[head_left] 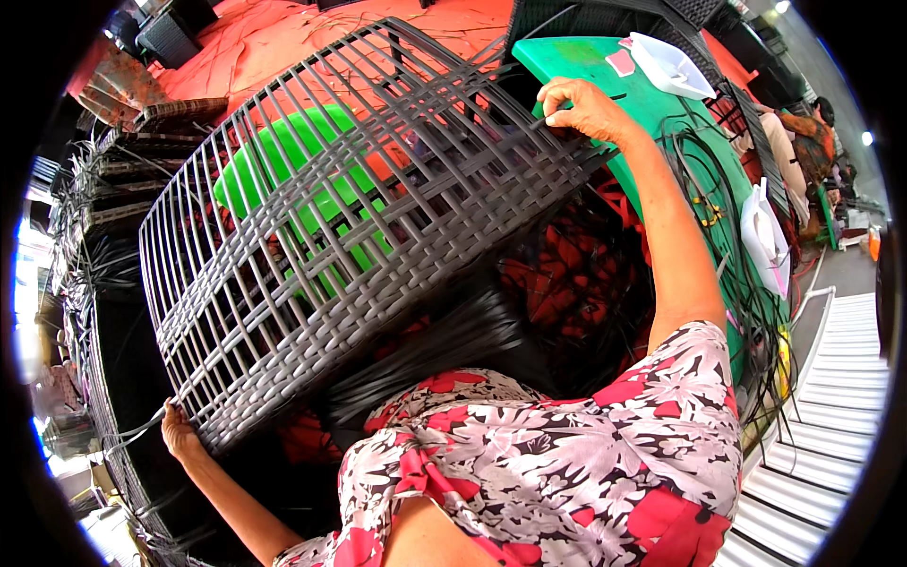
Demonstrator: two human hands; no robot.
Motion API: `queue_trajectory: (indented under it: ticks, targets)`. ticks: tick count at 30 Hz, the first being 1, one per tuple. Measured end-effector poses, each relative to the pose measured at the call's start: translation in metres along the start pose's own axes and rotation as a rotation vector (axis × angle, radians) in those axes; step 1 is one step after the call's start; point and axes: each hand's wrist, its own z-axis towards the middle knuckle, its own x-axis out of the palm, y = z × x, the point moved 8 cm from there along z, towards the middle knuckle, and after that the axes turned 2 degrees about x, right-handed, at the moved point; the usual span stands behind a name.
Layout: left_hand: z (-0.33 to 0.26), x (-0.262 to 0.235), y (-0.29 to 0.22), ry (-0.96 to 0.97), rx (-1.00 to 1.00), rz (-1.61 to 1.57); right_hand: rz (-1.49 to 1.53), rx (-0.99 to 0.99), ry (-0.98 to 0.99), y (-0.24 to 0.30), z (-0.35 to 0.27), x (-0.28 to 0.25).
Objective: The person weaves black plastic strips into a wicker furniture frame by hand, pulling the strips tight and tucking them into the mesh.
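A large, partly woven panel (316, 342) of dark grey plastic strips on a barred frame stretches tilted across the middle. Its near edge carries a dense weave, a looser band crosses the bars farther up, and between them are open gaps. At the panel's lower left corner, my left hand (179, 433) is closed around a thin grey strip (142, 431) that trails off to the left. My right hand (588, 111) is above the panel's right end, thumb and fingers pinched on a dark strip; its exact hold is partly hidden.
Behind the bars is a bright green plastic seat (274, 156). A green table (586, 59) at the right bears a white tray (669, 66) and loose black strips (704, 175). Black strips (453, 345) lie bundled near my lap. Woven pieces are stacked left; red sheeting (274, 38) covers the floor.
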Motion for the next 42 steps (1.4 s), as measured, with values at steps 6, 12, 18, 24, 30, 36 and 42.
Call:
queue_trajectory:
  ticks: [6,12,18,24,30,36,42]
  targets:
    - [-0.009,-0.001,-0.005,-0.068,0.016,-0.084,0.174,0.295,0.174,-0.024,0.007,0.018]
    - [-0.012,-0.004,-0.010,-0.068,0.035,-0.110,0.062,0.350,0.058,-0.024,0.021,0.023]
    - [-0.045,0.035,-0.015,-0.160,0.035,-0.191,0.018,0.088,0.008,-0.021,0.028,0.034]
    - [-0.097,0.060,-0.040,-0.259,0.179,-0.147,-0.397,0.188,0.002,-0.005,0.034,0.040]
    - [-0.094,0.092,-0.034,-0.205,0.018,0.002,-0.691,0.207,-0.175,0.001,0.013,0.031]
    - [-0.094,0.083,-0.039,-0.248,-0.098,0.073,-0.782,0.178,-0.264,0.025,0.010,0.046]
    - [-0.083,0.061,-0.024,-0.462,-0.074,0.044,-0.834,0.167,-0.390,0.056,-0.007,0.039]
